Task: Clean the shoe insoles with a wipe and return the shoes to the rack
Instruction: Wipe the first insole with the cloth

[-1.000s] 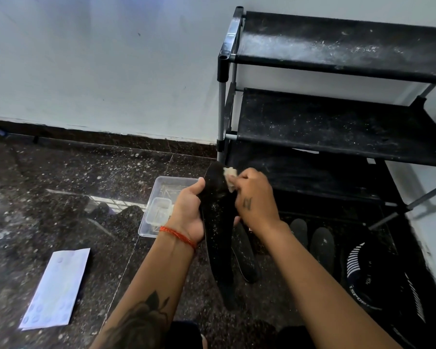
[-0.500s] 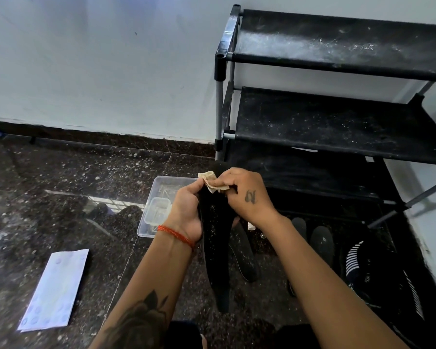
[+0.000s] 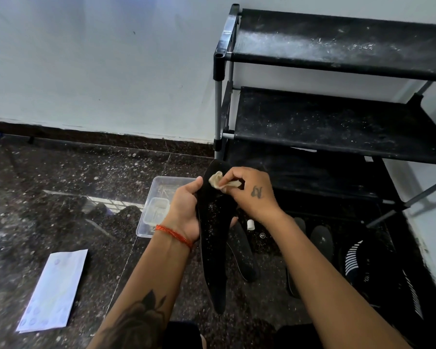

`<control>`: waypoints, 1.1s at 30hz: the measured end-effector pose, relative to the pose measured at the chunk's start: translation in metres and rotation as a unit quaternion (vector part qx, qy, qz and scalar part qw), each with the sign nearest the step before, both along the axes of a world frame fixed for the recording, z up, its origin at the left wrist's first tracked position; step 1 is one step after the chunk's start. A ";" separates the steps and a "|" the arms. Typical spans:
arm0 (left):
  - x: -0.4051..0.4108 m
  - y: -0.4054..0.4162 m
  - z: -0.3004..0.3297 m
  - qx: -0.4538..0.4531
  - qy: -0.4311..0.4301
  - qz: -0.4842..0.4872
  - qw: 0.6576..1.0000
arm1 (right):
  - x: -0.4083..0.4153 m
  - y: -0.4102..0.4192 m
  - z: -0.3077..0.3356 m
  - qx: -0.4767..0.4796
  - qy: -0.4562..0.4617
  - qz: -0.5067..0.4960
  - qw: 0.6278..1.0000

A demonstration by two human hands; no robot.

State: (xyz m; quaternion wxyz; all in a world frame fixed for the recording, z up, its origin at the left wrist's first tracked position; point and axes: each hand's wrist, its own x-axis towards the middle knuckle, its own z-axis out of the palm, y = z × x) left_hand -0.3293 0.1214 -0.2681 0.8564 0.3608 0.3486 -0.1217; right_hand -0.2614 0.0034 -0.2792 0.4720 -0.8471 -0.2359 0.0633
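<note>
My left hand [image 3: 184, 210] grips a long black insole [image 3: 214, 238] by its left edge, holding it upright over the floor. My right hand [image 3: 254, 195] pinches a crumpled beige wipe [image 3: 220, 181] against the insole's top end. The insole's surface is speckled with pale dust. Three more black insoles [image 3: 242, 255] lie on the floor below my hands. A black shoe with white stripes [image 3: 363, 263] sits at the lower right. The black shoe rack [image 3: 337, 122] stands behind, its dusty shelves bare.
A clear plastic tray [image 3: 159, 205] holding a smaller clear box rests on the dark speckled floor left of my hands. A flat white wipes packet [image 3: 56, 290] lies at lower left. A small white cap [image 3: 250, 224] sits under the rack. The white wall runs behind.
My right hand has slid the wipe from the insole's upper right over to its top left end. The left hand keeps its grip and the insole stays upright.
</note>
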 end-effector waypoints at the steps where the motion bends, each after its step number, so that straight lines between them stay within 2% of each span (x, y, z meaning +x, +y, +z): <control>1: 0.000 0.002 0.000 0.003 0.000 0.002 1.000 | 0.002 -0.004 0.002 -0.026 0.021 0.035 0.999; 3: 0.001 0.004 -0.001 0.006 -0.002 0.005 1.000 | 0.006 -0.012 0.001 -0.080 0.020 0.046 0.996; 4: 0.002 0.005 -0.002 0.002 -0.005 0.003 1.000 | 0.008 -0.015 -0.001 -0.089 -0.006 0.012 0.996; 6: 0.003 0.005 -0.003 -0.006 -0.012 -0.002 1.000 | 0.011 -0.017 -0.002 -0.064 -0.061 -0.090 0.992; 8: 0.003 0.004 -0.003 0.002 -0.022 -0.016 1.000 | 0.012 -0.012 -0.003 -0.018 -0.070 -0.140 0.987; 13: 0.001 -0.002 -0.002 0.004 -0.048 -0.063 0.997 | 0.002 0.005 -0.005 -0.014 -0.074 -0.069 0.995; 15: 0.001 -0.001 -0.001 0.005 -0.054 -0.068 0.996 | 0.002 0.001 -0.007 -0.060 -0.098 -0.059 0.992; 18: 0.002 0.002 0.000 0.003 -0.053 -0.054 0.997 | 0.010 -0.012 -0.009 -0.145 -0.070 -0.104 0.981; 20: 0.003 0.002 0.001 0.004 -0.047 -0.041 0.998 | 0.011 -0.016 -0.005 -0.123 -0.074 -0.155 0.977; 22: 0.003 0.002 0.000 0.009 -0.046 -0.030 0.998 | 0.008 -0.009 0.001 -0.064 -0.110 -0.165 0.978; 24: 0.003 0.000 0.001 0.013 -0.045 -0.020 0.999 | 0.003 0.000 0.002 -0.053 -0.128 -0.111 0.984; 27: 0.003 -0.003 0.001 0.014 -0.038 -0.023 0.999 | 0.002 0.001 -0.008 -0.137 -0.122 -0.043 0.982; 30: 0.003 0.000 0.000 0.013 -0.041 -0.023 0.999 | 0.009 -0.014 -0.009 -0.177 -0.078 -0.089 0.977; 33: 0.004 0.000 0.000 0.012 -0.039 -0.022 0.999 | 0.011 -0.016 -0.002 -0.114 -0.091 -0.152 0.978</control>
